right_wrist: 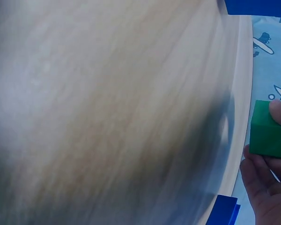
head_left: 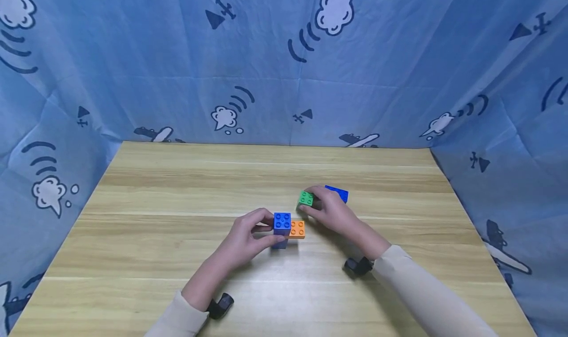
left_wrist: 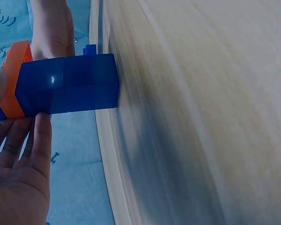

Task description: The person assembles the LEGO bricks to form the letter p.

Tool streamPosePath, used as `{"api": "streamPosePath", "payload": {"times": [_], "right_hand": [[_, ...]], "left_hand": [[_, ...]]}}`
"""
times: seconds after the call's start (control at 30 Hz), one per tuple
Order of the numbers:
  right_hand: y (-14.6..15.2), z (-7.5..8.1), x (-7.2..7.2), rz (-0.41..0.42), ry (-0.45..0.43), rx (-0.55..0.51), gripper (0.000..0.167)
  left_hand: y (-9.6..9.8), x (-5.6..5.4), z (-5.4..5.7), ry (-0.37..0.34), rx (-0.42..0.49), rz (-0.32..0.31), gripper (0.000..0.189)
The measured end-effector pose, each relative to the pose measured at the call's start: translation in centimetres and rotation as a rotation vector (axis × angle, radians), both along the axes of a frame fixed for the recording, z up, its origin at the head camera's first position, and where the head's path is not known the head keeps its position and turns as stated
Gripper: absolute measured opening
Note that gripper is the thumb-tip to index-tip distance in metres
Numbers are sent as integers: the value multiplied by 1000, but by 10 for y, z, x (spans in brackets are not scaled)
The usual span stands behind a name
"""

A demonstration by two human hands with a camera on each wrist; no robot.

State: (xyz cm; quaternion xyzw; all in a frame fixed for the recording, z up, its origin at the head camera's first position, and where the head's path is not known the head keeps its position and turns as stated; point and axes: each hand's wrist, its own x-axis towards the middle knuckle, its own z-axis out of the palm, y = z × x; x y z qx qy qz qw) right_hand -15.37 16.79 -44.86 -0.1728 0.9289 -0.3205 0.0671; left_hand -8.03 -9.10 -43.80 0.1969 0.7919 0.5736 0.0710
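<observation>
My left hand (head_left: 244, 236) grips a stack of toy building bricks between thumb and fingers. A blue brick (head_left: 282, 221) tops the stack, and an orange brick (head_left: 298, 230) under it juts out to the right. More blue bricks (left_wrist: 68, 84) continue below the orange one, as the left wrist view shows. Just right of and beyond the stack, my right hand (head_left: 333, 209) pinches a small green brick (head_left: 306, 198), its studs facing up. The left wrist view has the orange brick (left_wrist: 14, 86) with my fingers (left_wrist: 41, 140) against the stack.
Behind my right hand a longer blue brick (head_left: 337, 193) lies on the wooden table (head_left: 177, 179), partly covered by the hand. A blue patterned curtain (head_left: 266, 41) hangs along the table's back and sides. Each wrist carries a small black camera (head_left: 220, 306).
</observation>
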Motion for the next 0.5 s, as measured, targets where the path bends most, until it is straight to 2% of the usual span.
{"api": "streamPosePath", "payload": {"times": [0.2, 0.5], "right_hand": [[2, 3, 3, 14, 22, -12, 47], [7, 4, 10, 23, 42, -94, 41]], "left_hand": [[0, 0, 0, -4, 5, 0, 26], [0, -1, -2, 0, 9, 0, 27]]}}
